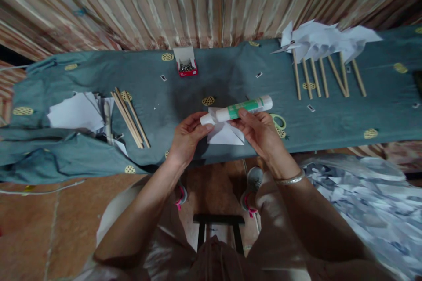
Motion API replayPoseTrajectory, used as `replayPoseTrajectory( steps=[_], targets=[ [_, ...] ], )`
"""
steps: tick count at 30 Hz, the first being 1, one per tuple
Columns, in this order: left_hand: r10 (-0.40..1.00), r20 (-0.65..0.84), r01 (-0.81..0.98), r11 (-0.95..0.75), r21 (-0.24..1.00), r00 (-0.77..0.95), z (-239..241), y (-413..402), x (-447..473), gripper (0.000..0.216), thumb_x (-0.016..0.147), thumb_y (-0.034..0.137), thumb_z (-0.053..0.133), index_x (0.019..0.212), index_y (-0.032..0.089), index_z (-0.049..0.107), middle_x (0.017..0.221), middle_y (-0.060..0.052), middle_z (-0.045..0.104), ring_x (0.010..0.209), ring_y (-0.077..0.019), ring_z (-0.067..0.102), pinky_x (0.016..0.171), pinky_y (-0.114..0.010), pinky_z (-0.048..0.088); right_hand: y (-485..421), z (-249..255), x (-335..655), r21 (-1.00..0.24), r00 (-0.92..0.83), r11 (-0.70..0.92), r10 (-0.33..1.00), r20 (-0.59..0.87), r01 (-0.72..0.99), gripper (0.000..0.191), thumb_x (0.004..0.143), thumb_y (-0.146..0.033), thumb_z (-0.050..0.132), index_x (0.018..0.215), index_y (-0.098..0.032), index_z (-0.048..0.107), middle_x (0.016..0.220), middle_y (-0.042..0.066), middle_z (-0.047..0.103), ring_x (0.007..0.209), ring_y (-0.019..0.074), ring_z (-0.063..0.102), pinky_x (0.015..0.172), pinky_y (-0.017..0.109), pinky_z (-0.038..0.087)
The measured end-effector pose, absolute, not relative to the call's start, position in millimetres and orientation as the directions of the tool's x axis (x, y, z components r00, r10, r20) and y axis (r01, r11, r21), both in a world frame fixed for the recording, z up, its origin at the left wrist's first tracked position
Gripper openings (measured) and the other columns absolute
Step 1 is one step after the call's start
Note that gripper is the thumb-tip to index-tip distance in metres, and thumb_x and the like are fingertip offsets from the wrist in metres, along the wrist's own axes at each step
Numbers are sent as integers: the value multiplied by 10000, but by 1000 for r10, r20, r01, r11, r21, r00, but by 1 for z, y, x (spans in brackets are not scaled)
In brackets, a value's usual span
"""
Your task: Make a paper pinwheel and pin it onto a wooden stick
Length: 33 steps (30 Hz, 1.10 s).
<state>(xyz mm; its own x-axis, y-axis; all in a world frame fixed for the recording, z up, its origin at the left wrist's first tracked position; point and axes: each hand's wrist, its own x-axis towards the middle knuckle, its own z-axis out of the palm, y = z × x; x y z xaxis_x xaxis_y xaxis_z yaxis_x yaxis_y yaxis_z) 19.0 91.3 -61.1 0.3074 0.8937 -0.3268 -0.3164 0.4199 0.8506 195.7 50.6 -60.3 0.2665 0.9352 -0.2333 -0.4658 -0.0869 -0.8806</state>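
Observation:
My right hand (260, 134) grips a white glue stick with a green label (245, 109), held level above the table. My left hand (187, 138) pinches the white cap end of the glue stick (207, 119). Under both hands lies a folded white paper square (225, 134) on the grey-blue cloth-covered table (231, 74). Green-handled scissors (279, 120) lie just right of my right hand, partly hidden by it.
A red box of pins (187, 68) stands open at the back. Loose wooden sticks (130, 118) and white paper sheets (75, 112) lie left. Several finished paper pinwheels on sticks (325, 59) lie at the back right. A bag of paper scraps (369, 202) sits lower right.

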Motion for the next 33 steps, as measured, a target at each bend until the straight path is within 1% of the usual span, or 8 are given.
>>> replayPoseTrajectory(
  steps=[5, 9, 12, 19, 23, 25, 29, 33],
  targets=[
    [898, -324, -324, 415, 850, 298, -59, 90, 19, 447, 513, 273, 968, 895, 194, 750, 875, -7, 764, 795, -138, 692, 797, -269, 566, 51, -62, 194, -910, 267, -82, 942, -204, -407, 356, 627, -513, 893, 765, -221, 745, 809, -10, 757, 753, 131, 716, 749, 300, 626],
    [897, -323, -324, 415, 850, 303, -59, 90, 19, 433, 526, 278, 965, 892, 195, 751, 879, -12, 765, 813, -148, 695, 811, -285, 569, 51, -60, 191, -904, 263, -95, 939, -220, -417, 383, 588, -528, 906, 750, -220, 747, 781, -16, 753, 707, 121, 700, 718, 289, 622],
    [899, -308, -319, 404, 857, 311, -60, 90, 19, 434, 540, 284, 962, 907, 196, 749, 884, -12, 763, 825, -152, 696, 822, -293, 567, 51, -59, 189, -898, 261, -87, 941, -217, -431, 364, 591, -509, 910, 731, -214, 750, 723, -23, 738, 657, 114, 681, 671, 272, 606],
    [919, -247, -286, 337, 897, 308, -65, 90, 19, 413, 563, 293, 954, 907, 204, 744, 895, -15, 767, 849, -166, 706, 845, -314, 569, 51, -58, 189, -900, 276, -98, 933, -232, -424, 364, 565, -493, 925, 717, -207, 760, 739, -24, 750, 659, 102, 686, 642, 239, 604],
    [934, -205, -274, 288, 918, 294, -64, 88, 19, 404, 569, 295, 952, 909, 210, 751, 912, -18, 777, 862, -173, 712, 848, -318, 572, 51, -60, 185, -907, 284, -97, 931, -228, -409, 348, 594, -493, 908, 732, -211, 756, 742, -25, 748, 663, 107, 691, 621, 240, 598],
    [940, -184, -258, 261, 930, 287, -64, 87, 20, 398, 578, 306, 949, 910, 211, 752, 920, -24, 781, 877, -182, 718, 856, -325, 574, 51, -60, 183, -918, 298, -104, 927, -229, -384, 351, 598, -506, 898, 717, -211, 751, 728, -20, 741, 645, 108, 677, 579, 232, 575],
    [954, -134, -241, 202, 949, 269, -64, 87, 18, 388, 572, 315, 952, 886, 209, 748, 886, -26, 782, 838, -184, 724, 813, -321, 580, 51, -58, 177, -932, 289, -132, 928, -236, -337, 343, 609, -509, 881, 688, -208, 737, 669, -12, 716, 576, 96, 600, 472, 214, 474],
    [958, -109, -219, 170, 961, 265, -63, 87, 16, 369, 574, 306, 949, 870, 206, 753, 875, -21, 778, 813, -175, 719, 788, -307, 575, 52, -55, 172, -935, 269, -136, 935, -230, -328, 341, 605, -503, 881, 664, -209, 718, 621, -21, 681, 542, 87, 535, 448, 218, 406]
  ],
)
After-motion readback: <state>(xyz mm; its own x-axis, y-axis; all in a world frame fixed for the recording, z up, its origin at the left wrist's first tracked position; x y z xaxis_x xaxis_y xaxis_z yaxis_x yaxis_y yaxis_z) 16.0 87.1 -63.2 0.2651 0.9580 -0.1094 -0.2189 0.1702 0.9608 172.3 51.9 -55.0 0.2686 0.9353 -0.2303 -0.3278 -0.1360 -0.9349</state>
